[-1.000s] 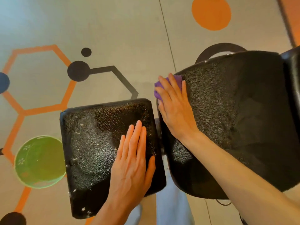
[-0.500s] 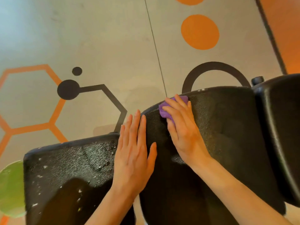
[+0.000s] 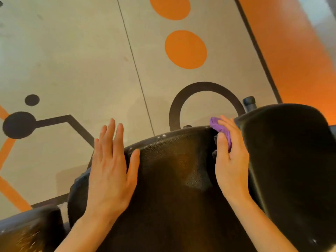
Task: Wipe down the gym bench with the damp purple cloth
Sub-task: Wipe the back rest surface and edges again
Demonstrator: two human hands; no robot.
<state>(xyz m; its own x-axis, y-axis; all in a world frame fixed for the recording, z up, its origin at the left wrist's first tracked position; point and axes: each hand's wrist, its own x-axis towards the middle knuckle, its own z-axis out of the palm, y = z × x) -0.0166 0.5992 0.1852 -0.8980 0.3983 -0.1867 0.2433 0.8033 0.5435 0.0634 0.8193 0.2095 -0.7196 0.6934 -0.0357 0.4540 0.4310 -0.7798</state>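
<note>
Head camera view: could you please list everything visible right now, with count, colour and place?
bench pads: three, black; centre, right, lower left corner.
purple cloth: one, at the far right edge of the centre pad, under the right hand.
knob: one, dark, behind the right pad.
floor: beige, with orange dots, black ring and hexagon lines.
left hand: flat on the centre pad's left edge.
right hand: presses the cloth.

A single head-worn camera is looking steeply down and forward — sitting close over the black bench pad (image 3: 178,179), which is filling the lower frame, with patterned floor (image 3: 72,60) beyond. No second view is sharing the scene.
</note>
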